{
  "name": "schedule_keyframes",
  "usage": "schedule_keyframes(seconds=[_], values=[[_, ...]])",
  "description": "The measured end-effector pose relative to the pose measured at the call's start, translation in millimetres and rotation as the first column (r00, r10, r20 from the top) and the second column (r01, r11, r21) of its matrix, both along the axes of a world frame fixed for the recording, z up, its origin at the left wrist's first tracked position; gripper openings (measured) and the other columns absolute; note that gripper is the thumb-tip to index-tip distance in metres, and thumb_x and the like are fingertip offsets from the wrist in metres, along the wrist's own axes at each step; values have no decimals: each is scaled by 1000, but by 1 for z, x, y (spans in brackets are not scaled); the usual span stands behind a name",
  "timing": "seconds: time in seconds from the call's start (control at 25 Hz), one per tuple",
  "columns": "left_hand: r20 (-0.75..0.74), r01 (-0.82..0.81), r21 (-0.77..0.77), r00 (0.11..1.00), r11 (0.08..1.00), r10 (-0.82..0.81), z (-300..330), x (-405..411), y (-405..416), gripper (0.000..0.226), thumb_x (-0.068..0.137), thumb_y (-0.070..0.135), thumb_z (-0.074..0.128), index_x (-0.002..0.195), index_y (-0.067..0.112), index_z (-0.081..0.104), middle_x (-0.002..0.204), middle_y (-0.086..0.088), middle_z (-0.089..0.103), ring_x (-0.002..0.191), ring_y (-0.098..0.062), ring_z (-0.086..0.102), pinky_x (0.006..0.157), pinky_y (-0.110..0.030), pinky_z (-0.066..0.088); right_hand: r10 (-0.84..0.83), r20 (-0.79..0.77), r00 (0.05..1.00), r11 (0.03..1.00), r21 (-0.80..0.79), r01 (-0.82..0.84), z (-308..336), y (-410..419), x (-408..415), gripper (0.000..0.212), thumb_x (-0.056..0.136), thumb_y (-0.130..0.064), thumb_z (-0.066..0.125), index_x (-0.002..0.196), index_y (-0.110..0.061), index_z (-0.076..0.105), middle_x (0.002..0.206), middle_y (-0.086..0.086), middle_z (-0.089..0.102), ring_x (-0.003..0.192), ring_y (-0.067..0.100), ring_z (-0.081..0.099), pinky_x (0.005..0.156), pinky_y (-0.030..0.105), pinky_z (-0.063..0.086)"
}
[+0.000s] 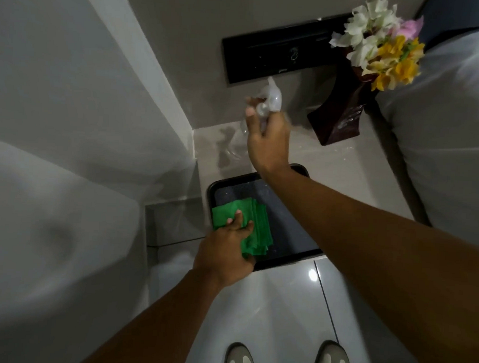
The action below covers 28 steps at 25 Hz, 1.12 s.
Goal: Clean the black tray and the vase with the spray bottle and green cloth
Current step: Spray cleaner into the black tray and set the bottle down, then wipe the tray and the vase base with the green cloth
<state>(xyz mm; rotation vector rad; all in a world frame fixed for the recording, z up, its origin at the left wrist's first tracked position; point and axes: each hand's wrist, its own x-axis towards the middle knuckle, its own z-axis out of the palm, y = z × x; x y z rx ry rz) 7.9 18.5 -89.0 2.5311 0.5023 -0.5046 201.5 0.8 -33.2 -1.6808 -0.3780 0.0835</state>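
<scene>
The black tray (290,238) lay on the pale counter (342,180), at the edge nearest the person. The folded green cloth (258,226) lay inside the tray, on its 9 o'clock side. The left hand (227,252) pressed on the cloth from 6 o'clock; its fingers (238,218) were laid flat and close together on the top of the cloth, and the cloth stuck out beyond the fingertips toward 12 and 3 o'clock. The right hand (267,138) was at 12 o'clock from the tray, above the counter. It was closed around the clear spray bottle (272,97); the nozzle head rose beyond the fingers toward 12 o'clock, and one finger was stretched out beside it. This part was blurred, so I could not tell the exact grip. The dark vase (343,114) with white, yellow and pink flowers (381,47) stood at 2 o'clock from the tray, well apart from both hands.
</scene>
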Motion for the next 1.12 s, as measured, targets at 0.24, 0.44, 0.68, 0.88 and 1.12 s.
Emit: schedule_keyframes(seconds=[0.24,0.44,0.68,0.88,1.12], values=[[47,-21,17,999,1000,20,-2,-3,0,73,71,36,60,142,33,44,160,6,26,143,-20,35,105,-44,48,190,157,969,962,-229,-151,-26,10,4,40,99,-14,55,135,2,48,114,13,68,98,15,63,87,23,51],[46,-20,11,999,1000,19,-2,-4,-3,73,71,36,61,142,33,44,161,3,25,143,-22,35,106,-44,46,283,31,958,893,-372,-252,-24,14,4,42,101,-25,52,137,-5,46,116,11,67,106,26,64,95,45,50],[11,-25,-5,1000,1000,25,2,-4,-3,73,73,39,59,144,34,41,161,6,22,144,-19,32,109,-44,43,288,-109,951,842,-444,-306,-10,-1,-9,86,93,-49,56,156,-14,9,163,10,21,148,27,26,119,54,18],[-17,-236,-347,969,907,246,6,-6,8,72,79,1,59,145,26,42,157,7,33,144,-15,31,117,-33,32,404,90,910,778,-557,-290,-32,-76,-76,76,99,-25,44,158,-9,-2,167,5,-10,151,12,-9,117,48,7],[13,-368,-515,900,774,436,-2,-4,27,74,76,-28,38,140,7,47,146,-10,48,136,-21,45,104,-19,37,727,-135,674,306,-814,-493,-75,-112,-120,72,102,-37,40,157,-5,7,166,10,-5,154,21,-8,122,43,18]])
